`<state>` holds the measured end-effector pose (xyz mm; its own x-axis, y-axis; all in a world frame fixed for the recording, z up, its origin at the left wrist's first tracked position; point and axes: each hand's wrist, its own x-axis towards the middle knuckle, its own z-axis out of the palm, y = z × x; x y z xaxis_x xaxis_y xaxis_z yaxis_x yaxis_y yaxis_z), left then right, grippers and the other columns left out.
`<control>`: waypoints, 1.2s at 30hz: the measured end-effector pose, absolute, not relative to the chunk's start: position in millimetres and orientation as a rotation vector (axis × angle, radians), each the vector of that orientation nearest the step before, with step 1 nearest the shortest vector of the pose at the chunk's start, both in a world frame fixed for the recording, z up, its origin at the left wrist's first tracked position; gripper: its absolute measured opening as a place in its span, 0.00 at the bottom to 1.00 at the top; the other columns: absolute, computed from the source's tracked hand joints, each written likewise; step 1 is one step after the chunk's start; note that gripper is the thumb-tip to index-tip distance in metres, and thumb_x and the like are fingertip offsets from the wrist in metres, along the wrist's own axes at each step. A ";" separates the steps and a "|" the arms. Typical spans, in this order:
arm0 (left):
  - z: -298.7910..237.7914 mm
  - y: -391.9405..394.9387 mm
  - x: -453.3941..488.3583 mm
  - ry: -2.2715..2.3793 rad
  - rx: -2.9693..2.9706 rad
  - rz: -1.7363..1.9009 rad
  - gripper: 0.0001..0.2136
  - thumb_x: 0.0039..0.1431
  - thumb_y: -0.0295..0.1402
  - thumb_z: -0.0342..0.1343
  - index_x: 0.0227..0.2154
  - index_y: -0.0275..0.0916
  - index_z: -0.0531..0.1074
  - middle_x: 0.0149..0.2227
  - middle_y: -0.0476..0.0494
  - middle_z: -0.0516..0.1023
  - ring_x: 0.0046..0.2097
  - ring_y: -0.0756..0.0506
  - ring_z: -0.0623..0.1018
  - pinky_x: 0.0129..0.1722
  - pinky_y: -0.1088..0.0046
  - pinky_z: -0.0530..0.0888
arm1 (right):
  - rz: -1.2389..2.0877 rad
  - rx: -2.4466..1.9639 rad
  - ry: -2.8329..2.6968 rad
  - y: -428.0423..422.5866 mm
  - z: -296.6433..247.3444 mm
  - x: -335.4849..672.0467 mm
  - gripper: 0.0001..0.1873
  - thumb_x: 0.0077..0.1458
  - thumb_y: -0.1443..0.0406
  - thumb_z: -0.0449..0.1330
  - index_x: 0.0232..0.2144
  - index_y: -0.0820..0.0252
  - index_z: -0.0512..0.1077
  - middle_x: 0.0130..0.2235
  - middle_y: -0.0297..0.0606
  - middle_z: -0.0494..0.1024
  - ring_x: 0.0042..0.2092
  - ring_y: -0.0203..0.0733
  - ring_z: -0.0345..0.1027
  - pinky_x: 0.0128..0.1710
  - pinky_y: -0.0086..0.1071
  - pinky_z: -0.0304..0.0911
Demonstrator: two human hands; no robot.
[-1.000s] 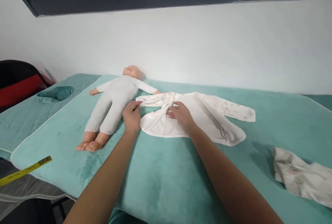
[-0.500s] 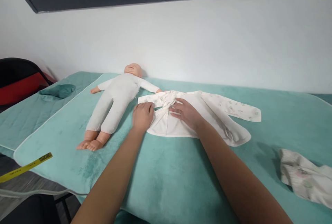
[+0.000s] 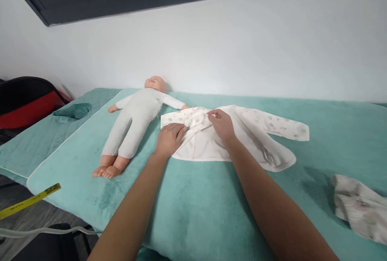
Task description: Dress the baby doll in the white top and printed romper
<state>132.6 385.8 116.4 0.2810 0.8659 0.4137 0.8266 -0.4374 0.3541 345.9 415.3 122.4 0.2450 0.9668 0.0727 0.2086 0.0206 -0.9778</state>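
A white baby shirt [image 3: 208, 146] with a small print on its sleeves lies spread on the green cover, its front laid open. My left hand [image 3: 169, 139] is at the shirt's left side below the sleeve, fingers bent and thumb against the cloth, seemingly pinching it. My right hand [image 3: 222, 124] pinches the shirt near its upper middle, between thumb and forefinger. Between the hands the printed cloth is bunched. A baby doll [image 3: 139, 108] in a white body lies on its back to the left, one hand close to the shirt's sleeve.
The green cover [image 3: 193, 204] spreads over the bed up to the white wall. A crumpled printed baby garment [image 3: 361, 208] lies at the right. A small green pillow [image 3: 72, 112] and a black and red seat [image 3: 30, 104] are at the left. A yellow strip [image 3: 30, 201] juts in at the lower left.
The right hand has moved slightly up and closed from spread fingers to a pinch. The left hand has shifted a little right; the printed cloth between them has been turned over more.
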 end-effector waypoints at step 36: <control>116.1 413.8 85.0 1.636 2.831 0.606 0.23 0.57 0.18 0.43 0.51 0.38 0.74 0.58 0.41 0.72 0.64 0.43 0.66 0.65 0.60 0.61 | 0.793 -1.657 -1.192 417.9 121.3 376.1 0.18 0.41 0.63 0.59 0.38 0.59 0.71 0.37 0.36 0.76 0.36 0.39 0.68 0.35 0.31 0.60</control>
